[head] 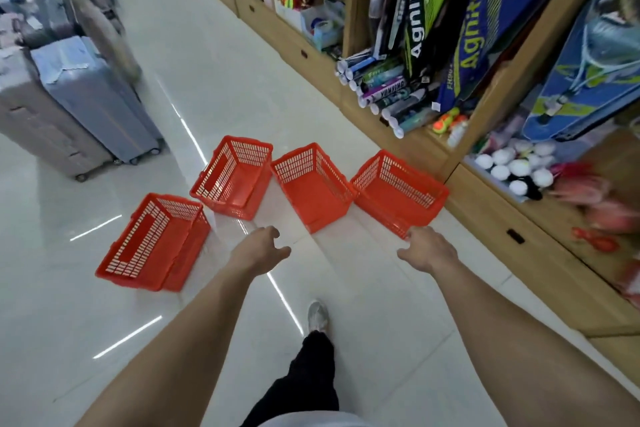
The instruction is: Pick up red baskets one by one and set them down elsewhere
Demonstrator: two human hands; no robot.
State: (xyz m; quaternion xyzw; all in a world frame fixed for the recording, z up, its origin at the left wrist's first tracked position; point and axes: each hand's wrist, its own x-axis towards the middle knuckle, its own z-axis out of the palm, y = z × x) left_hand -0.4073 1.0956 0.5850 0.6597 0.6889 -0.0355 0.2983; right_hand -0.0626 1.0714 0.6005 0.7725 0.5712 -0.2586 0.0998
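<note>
Both hands out, loose-fingered, holding nothing: left hand (263, 246) over bare floor (346, 288), right hand (427, 250) at the near corner of the right basket (398, 192), four baskets beside the shelf (502, 218)

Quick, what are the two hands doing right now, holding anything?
Left hand: open, fingers loosely curled, holding nothing, above the floor.
Right hand: open, holding nothing, at the near corner of the rightmost basket; contact cannot be told.

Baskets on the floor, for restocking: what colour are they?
Red-orange baskets, all four alike, seen in the head view.
</note>
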